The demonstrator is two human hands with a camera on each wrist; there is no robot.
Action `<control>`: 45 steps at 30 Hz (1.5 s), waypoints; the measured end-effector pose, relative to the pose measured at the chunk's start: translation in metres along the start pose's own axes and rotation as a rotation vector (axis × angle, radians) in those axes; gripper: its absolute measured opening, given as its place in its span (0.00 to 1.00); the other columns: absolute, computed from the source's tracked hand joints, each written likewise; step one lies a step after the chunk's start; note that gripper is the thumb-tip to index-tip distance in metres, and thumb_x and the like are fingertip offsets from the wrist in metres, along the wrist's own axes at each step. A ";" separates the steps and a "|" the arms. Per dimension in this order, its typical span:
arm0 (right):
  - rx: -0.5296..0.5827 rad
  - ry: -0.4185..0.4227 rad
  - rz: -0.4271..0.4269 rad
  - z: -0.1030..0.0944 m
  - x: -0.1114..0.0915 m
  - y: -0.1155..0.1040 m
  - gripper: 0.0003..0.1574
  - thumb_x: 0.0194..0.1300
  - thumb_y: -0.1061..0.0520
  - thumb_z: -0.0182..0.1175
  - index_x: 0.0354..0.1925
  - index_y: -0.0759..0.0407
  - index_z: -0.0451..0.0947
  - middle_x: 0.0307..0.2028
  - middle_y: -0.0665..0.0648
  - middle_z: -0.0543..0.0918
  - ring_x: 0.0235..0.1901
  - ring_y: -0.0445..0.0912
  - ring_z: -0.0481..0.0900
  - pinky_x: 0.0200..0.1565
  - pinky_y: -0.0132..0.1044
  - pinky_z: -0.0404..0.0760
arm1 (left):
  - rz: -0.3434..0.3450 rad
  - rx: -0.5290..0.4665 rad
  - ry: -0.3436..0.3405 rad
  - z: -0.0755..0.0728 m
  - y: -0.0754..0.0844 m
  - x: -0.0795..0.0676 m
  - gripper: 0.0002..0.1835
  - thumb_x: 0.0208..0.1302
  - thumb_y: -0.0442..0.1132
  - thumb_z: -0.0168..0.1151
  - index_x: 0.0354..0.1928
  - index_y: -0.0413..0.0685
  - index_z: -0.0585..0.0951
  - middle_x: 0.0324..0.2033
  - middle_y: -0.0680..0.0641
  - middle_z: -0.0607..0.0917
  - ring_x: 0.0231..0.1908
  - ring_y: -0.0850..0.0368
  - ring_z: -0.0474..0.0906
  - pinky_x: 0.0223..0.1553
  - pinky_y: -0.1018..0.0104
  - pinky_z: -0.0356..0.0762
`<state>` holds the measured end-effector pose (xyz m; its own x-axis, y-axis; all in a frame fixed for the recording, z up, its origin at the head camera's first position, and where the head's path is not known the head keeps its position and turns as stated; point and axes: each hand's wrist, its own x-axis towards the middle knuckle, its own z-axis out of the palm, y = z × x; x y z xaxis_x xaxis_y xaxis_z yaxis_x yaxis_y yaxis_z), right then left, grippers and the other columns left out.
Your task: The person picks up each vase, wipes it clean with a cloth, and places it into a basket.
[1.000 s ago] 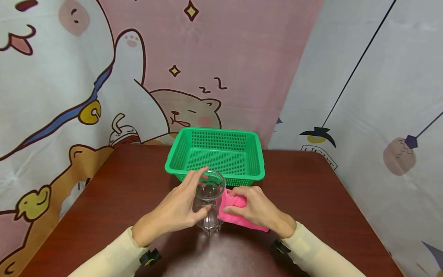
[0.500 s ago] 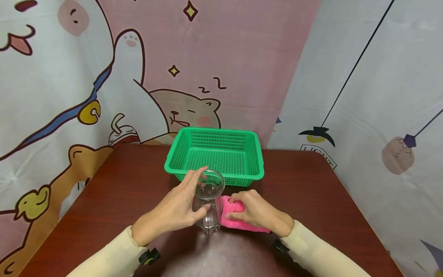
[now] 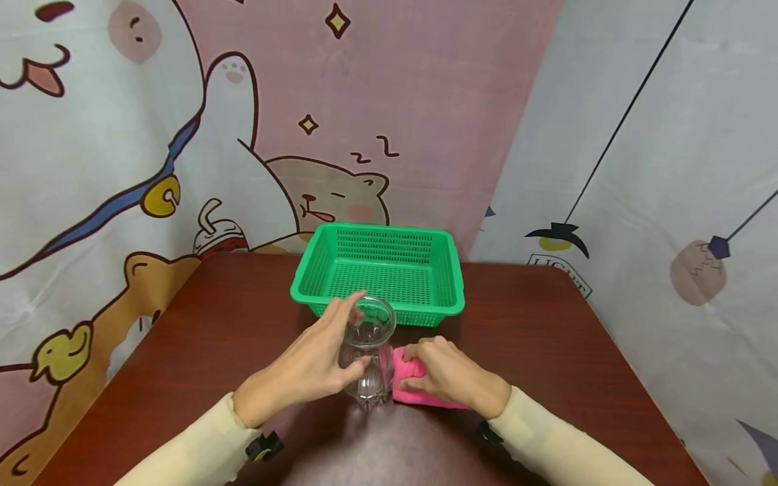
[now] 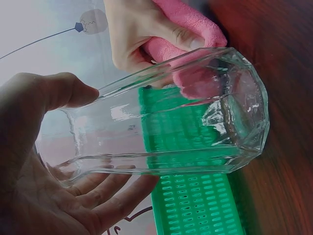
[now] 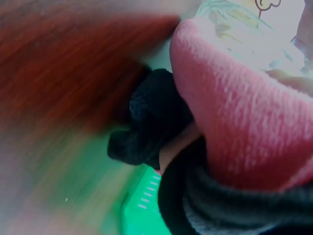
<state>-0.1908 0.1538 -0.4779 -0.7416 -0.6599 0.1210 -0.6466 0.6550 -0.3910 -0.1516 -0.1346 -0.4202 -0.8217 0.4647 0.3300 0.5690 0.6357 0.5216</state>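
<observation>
A clear glass vase (image 3: pixel 372 381) with a flared rim and faceted sides stands out between the hands in the head view. My left hand (image 3: pixel 304 361) grips it around the neck, thumb on the near side and fingers behind. My right hand (image 3: pixel 452 374) holds a folded pink cloth (image 3: pixel 407 390) at the vase's right side, low down. In the left wrist view, the cloth (image 4: pixel 203 81) shows through the lower glass (image 4: pixel 181 127), with the right thumb (image 4: pixel 190 40) on the cloth. Pink cloth (image 5: pixel 249 112) fills much of the right wrist view.
A green perforated plastic basket (image 3: pixel 454 297) sits behind the vase on the dark red-brown table (image 3: pixel 523 317). Cartoon-printed curtains (image 3: pixel 437 135) hang behind the table and at its sides. A black strap (image 5: pixel 234 196) crosses the right wrist view.
The right hand has brought the pink cloth down along the vase's right side, from its middle to near the base. The left hand and the vase have hardly moved.
</observation>
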 end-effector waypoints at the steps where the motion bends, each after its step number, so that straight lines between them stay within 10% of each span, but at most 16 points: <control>1: 0.000 0.002 -0.002 0.000 0.000 0.000 0.25 0.66 0.48 0.89 0.53 0.61 0.95 0.38 0.50 0.92 0.30 0.32 0.72 0.33 0.27 0.77 | 0.000 -0.002 -0.001 0.000 0.000 0.000 0.57 0.70 0.40 0.82 0.93 0.45 0.58 0.67 0.43 0.82 0.41 0.57 0.79 0.40 0.69 0.79; 13: 0.045 0.015 0.013 0.003 0.003 0.004 0.22 0.66 0.46 0.89 0.48 0.58 0.95 0.42 0.50 0.97 0.42 0.39 0.92 0.45 0.35 0.92 | -0.017 -0.001 -0.008 -0.002 -0.003 0.000 0.57 0.71 0.40 0.82 0.93 0.46 0.56 0.68 0.42 0.82 0.53 0.51 0.85 0.44 0.66 0.81; 24: 0.165 0.039 0.024 0.010 0.000 0.011 0.29 0.68 0.42 0.88 0.27 0.42 0.76 0.25 0.38 0.65 0.29 0.30 0.64 0.32 0.27 0.66 | -0.039 -0.020 -0.015 0.002 -0.006 -0.003 0.58 0.72 0.41 0.82 0.94 0.47 0.56 0.69 0.43 0.82 0.54 0.51 0.85 0.45 0.66 0.82; 34: 0.196 0.100 0.033 0.011 -0.005 0.009 0.20 0.67 0.43 0.89 0.34 0.41 0.84 0.26 0.37 0.70 0.30 0.32 0.67 0.33 0.28 0.69 | -0.039 -0.020 -0.027 0.002 -0.005 -0.004 0.57 0.72 0.41 0.82 0.93 0.47 0.55 0.69 0.43 0.82 0.43 0.61 0.80 0.44 0.67 0.82; 45: 0.229 0.201 0.000 -0.001 -0.005 0.006 0.20 0.64 0.43 0.90 0.48 0.48 0.95 0.46 0.48 0.98 0.35 0.34 0.79 0.34 0.29 0.80 | -0.030 -0.010 -0.039 0.000 -0.001 0.001 0.58 0.72 0.41 0.82 0.93 0.47 0.55 0.68 0.43 0.82 0.46 0.57 0.85 0.46 0.66 0.84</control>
<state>-0.1916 0.1611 -0.4803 -0.7769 -0.5586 0.2905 -0.6064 0.5397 -0.5840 -0.1536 -0.1351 -0.4201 -0.8363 0.4694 0.2834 0.5438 0.6438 0.5384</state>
